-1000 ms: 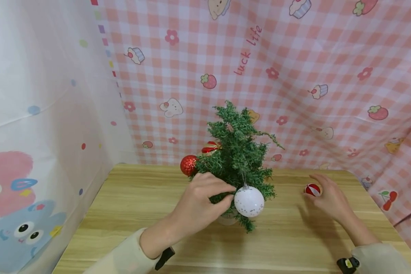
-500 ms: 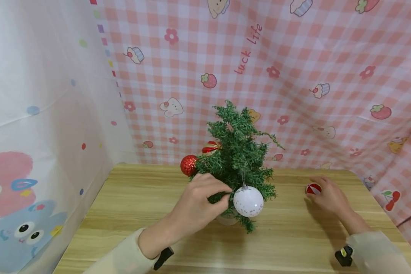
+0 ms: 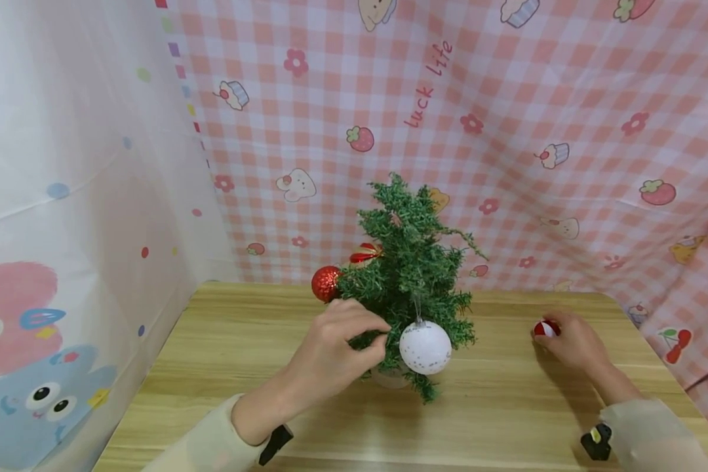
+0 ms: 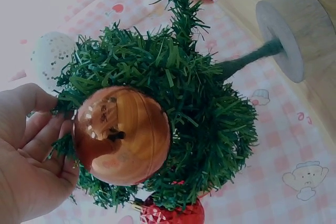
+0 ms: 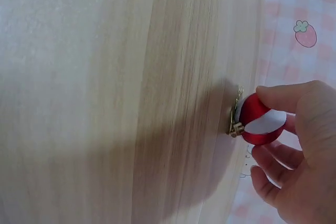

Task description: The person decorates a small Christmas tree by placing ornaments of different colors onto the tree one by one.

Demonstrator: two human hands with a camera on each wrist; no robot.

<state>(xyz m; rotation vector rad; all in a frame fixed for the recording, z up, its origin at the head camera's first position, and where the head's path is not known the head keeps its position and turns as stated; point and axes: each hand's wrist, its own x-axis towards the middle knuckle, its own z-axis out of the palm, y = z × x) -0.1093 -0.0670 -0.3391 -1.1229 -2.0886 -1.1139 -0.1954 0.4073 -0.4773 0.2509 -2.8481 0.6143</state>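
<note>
A small green Christmas tree point(image 3: 410, 269) on a pale round base point(image 4: 302, 32) stands mid-table. My left hand point(image 3: 336, 341) is at its left front, thumb and forefinger bent close together at the twigs; I cannot tell whether they pinch one. Just right of those fingertips a white speckled bauble point(image 3: 425, 347) hangs by a thread. A shiny copper bauble point(image 4: 123, 135) hangs close to the left hand in the left wrist view. At the table's right, my right hand point(image 3: 575, 344) holds a red-and-white bauble point(image 5: 262, 121) between thumb and fingers, its gold cap point(image 5: 236, 129) facing away from the palm.
A glittery red bauble point(image 3: 326, 284) and a red-and-gold ornament point(image 3: 366, 253) hang on the tree's left. One thin branch point(image 3: 466, 236) sticks out right. A pink checked cloth point(image 3: 330, 98) hangs behind the wooden table point(image 3: 236, 328); a white curtain point(image 3: 124, 196) hangs at the left.
My left hand has drawn back slightly leftward from the white bauble, which has shifted a little left. My right fingers have closed round the red-and-white bauble, which has moved slightly right.
</note>
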